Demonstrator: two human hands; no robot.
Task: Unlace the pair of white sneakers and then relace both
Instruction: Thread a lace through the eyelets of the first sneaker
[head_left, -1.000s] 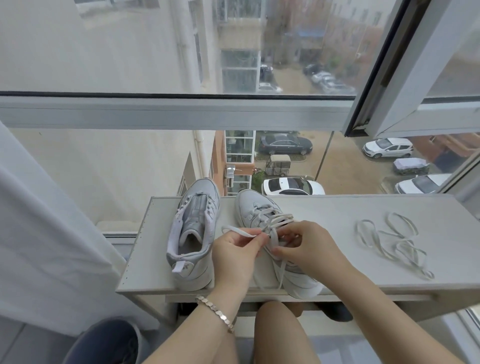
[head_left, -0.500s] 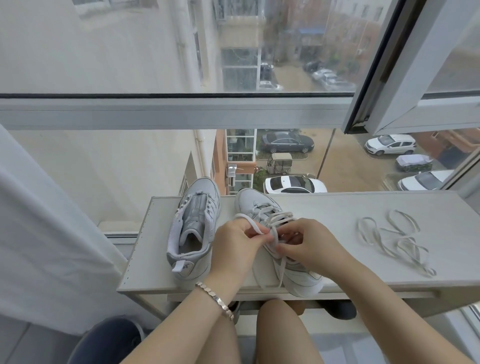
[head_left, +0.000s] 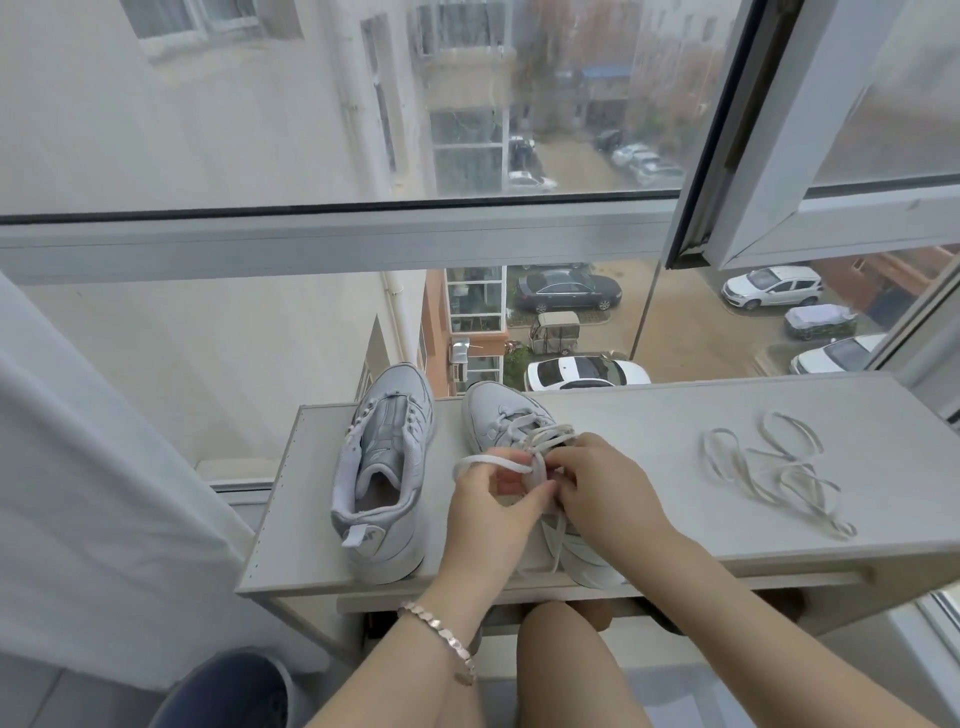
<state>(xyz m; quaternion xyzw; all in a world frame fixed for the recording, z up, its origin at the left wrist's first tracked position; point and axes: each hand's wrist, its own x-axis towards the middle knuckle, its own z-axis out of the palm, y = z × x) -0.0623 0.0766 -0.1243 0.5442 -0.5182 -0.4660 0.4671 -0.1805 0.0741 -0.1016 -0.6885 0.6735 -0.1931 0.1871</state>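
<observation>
While the left hand (head_left: 488, 512) and right hand (head_left: 602, 493) both pinched the lace (head_left: 485, 461) above the right sneaker (head_left: 511, 418), the unlaced sneaker (head_left: 384, 467) sat beside it.

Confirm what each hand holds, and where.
Both pinch the lace of the laced sneaker near its top: left hand at a loop's base, right hand just beside it.

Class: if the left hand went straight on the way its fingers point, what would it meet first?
The left hand would probably meet the right hand first, just across the lace both pinch; depth is unclear.
</observation>
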